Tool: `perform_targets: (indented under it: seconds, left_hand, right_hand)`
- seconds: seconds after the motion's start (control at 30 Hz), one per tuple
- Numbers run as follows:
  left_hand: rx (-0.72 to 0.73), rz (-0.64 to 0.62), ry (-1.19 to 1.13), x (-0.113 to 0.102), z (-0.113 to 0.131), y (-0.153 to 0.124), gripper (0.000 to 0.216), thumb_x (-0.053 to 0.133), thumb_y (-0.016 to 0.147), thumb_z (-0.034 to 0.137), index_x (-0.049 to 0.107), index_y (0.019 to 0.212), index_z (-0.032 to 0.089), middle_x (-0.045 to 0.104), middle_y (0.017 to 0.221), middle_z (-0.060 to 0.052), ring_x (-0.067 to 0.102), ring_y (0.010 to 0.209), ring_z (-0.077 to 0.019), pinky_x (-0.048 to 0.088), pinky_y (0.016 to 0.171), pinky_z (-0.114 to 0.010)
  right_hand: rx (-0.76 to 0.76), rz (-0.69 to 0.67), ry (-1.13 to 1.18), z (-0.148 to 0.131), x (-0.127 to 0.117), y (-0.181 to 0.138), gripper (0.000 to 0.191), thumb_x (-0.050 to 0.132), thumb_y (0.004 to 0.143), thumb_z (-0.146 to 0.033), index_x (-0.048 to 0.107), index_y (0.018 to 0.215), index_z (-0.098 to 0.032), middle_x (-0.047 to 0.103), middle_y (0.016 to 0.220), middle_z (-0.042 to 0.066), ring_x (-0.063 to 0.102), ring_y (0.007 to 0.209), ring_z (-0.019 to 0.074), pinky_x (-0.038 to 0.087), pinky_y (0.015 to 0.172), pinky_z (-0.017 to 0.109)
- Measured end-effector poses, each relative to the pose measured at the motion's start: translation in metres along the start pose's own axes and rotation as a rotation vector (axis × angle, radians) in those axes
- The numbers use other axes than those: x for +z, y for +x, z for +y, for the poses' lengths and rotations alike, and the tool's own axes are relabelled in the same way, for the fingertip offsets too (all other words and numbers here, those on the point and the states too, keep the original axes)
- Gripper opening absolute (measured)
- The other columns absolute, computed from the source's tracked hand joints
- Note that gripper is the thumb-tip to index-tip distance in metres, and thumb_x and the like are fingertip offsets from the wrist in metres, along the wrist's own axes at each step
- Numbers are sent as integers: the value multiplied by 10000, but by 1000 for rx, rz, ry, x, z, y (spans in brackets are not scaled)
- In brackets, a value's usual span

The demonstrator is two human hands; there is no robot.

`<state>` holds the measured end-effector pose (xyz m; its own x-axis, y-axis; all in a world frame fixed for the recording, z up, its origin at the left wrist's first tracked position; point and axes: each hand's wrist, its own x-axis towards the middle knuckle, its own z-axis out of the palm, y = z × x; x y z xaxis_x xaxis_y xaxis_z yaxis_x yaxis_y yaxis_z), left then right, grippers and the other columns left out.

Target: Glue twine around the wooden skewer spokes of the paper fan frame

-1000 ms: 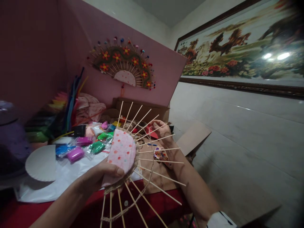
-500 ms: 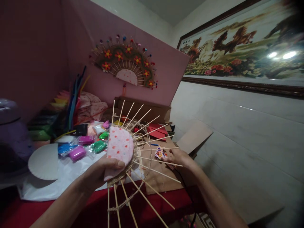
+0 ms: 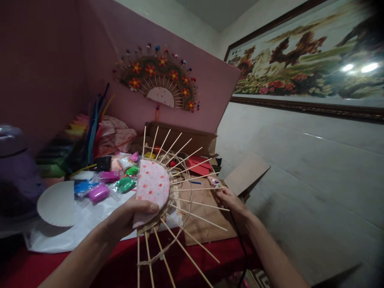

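My left hand (image 3: 127, 218) grips a half-made fan (image 3: 153, 190): a pink dotted half-disc edged with woven twine, with several thin wooden sticks (image 3: 195, 218) fanning out to the right. My thumb presses on the pink face. My right hand (image 3: 229, 200) is behind the sticks at the right, over a brown cardboard sheet (image 3: 204, 228), fingers closed on a small patterned object (image 3: 214, 182) that I cannot name.
A finished flower fan (image 3: 159, 82) hangs on the pink board. Bags of coloured clay (image 3: 105, 186), a white half-disc (image 3: 55, 204), pipe cleaners (image 3: 93, 128) and an open cardboard box (image 3: 186, 138) crowd the red table. A framed horse picture (image 3: 303, 60) fills the right wall.
My right hand came back from the box, dropped toward the cardboard sheet and now lifts the small patterned object a little. The fan in my left hand shifted slightly.
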<state>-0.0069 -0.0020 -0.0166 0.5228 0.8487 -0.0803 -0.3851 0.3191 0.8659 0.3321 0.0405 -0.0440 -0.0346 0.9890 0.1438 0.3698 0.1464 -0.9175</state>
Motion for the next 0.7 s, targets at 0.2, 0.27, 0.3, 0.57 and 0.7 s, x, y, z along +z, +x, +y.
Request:
perform_targets:
  seconds: [0.2,0.27,0.3,0.57,0.7]
  left_hand:
    - [-8,-1,69,3,-2,2,201,669,592,177,695,782,118,715,644,-94,617,521,-189,486,482,-264]
    - [-13,-12,90,4,-3,2,232,672,596,175,692,822,127,710,651,-85,608,526,-180,479,493,-262]
    - [-1,-18,95,5,-4,3,253,673,595,168,690,845,133,709,663,-80,607,543,-176,476,507,-257]
    - [73,-79,114,5,-7,4,281,693,576,154,684,857,170,690,744,-50,597,693,-179,470,630,-261]
    - [98,-83,148,6,-8,5,309,711,564,162,675,871,172,678,796,-45,586,728,-177,456,614,-248]
  right_hand:
    - [-58,258,362,-47,-12,-17,373,723,659,-479,562,873,-219,426,647,-55,329,455,45,220,340,138]
    - [-52,262,522,-71,-10,-29,375,778,622,-402,589,890,-221,433,646,-55,303,427,29,201,321,136]
    - [-34,231,541,-82,-7,-35,381,778,625,-406,598,908,-225,469,654,-45,310,408,27,199,308,141]
    - [75,-194,321,-116,33,-59,411,675,695,-567,554,826,-198,499,546,-44,332,287,38,208,250,180]
    - [97,-235,267,-119,39,-52,446,654,696,-599,443,666,-207,374,465,-90,284,281,27,207,251,169]
